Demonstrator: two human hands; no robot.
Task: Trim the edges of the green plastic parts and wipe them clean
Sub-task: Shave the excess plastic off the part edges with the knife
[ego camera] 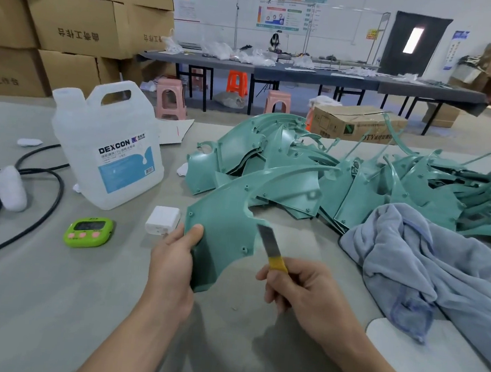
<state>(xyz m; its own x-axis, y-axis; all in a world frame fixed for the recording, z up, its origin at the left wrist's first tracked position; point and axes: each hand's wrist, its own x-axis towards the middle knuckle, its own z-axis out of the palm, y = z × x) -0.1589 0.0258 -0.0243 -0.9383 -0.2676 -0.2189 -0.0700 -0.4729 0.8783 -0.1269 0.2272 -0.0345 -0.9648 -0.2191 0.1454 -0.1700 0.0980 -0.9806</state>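
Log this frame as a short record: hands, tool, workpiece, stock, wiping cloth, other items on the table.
left hand: grips one green part at its left edge, thumb on its face
right hand: holds utility knife by the yellow handle
blade: extended, tip at the held part's right edge
pile of green parts: on the table, behind the hands, toward the right
cloth: blue-grey, crumpled, right of the hands
jug: white, labelled DEXCON, upright, left of the pile
other: green timer, white block, black cable

The left hand (174, 258) and right hand (298, 293) are bare, forearms (130, 342) too.
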